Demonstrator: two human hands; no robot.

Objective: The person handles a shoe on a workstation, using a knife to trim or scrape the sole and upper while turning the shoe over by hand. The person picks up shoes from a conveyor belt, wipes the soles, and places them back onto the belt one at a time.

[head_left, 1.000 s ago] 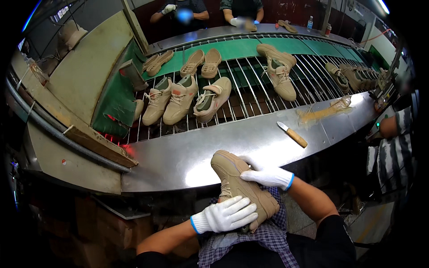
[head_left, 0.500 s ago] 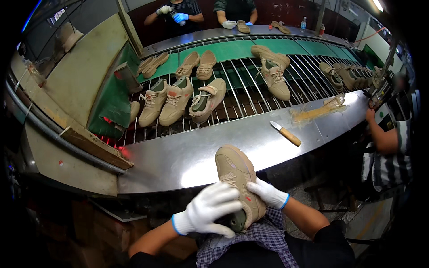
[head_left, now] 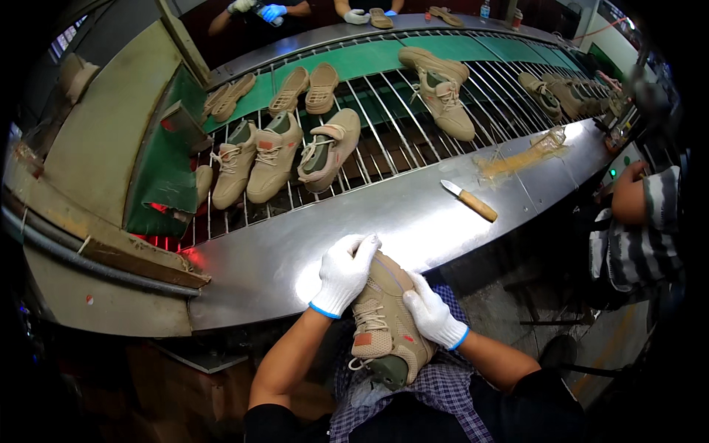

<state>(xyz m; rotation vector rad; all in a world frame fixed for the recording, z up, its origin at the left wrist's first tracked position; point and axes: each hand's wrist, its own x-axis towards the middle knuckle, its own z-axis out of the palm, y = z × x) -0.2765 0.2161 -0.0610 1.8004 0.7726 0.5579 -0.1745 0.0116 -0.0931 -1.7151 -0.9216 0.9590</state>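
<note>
A tan lace-up shoe (head_left: 393, 317) is tilted above my lap, its toe pointing away from me. A dark green shoe last (head_left: 390, 371) shows in its opening. My left hand (head_left: 342, 275), in a white knit glove, is closed around the toe, thumb and fingertips at the sole's edge. Along the shoe's right side, my gloved right hand (head_left: 434, 314) grips the sole and upper. Beyond them, a wooden-handled knife (head_left: 473, 203) lies on the metal ledge (head_left: 251, 277); neither hand touches it.
A metal-rod conveyor (head_left: 384, 144) carries several tan shoes (head_left: 275, 159) and loose soles (head_left: 322, 88). A machine housing with a green flap (head_left: 159, 170) stands at left. Brown tape (head_left: 521, 156) sticks to the ledge. Co-workers' gloved hands (head_left: 357, 16) are across the line; a person in striped clothing (head_left: 635, 244) is at right.
My left hand has moved from beside the shoe's opening up to its toe and closed on it. The shoe has come slightly nearer to me. My right hand still holds its side.
</note>
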